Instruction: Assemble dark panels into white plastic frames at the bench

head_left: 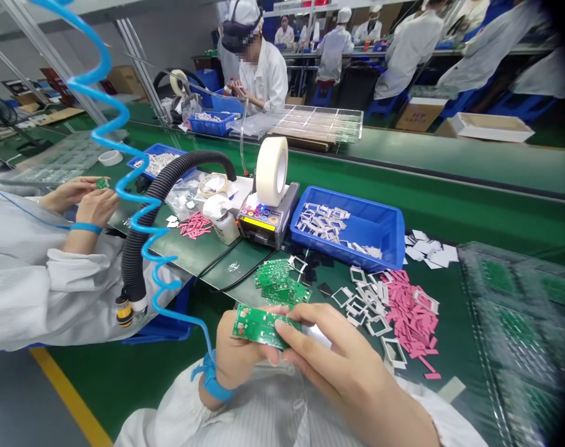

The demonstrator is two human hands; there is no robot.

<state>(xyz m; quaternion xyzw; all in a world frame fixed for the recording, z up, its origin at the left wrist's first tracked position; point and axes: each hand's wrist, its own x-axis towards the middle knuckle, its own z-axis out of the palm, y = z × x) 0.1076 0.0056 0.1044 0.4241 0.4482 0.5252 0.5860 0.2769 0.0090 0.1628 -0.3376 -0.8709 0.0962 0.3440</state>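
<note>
My left hand (238,354) grips a small green circuit board (259,326) from below and behind, and wears a blue wrist strap (212,380). My right hand (338,360) reaches across, its fingertips pinching the board's right edge. Just beyond the board lies a pile of similar green boards (280,282) on the green bench. To the right are several white square frames (366,301) and a heap of pink strips (410,310).
A blue bin (385,239) of white frames stands behind, next to a tape dispenser (268,214) with a white roll. Clear trays of boards (519,304) lie at right. A co-worker's hands (84,198) hold a small board at left. A black hose (143,236) and blue coiled tube (119,161) hang there.
</note>
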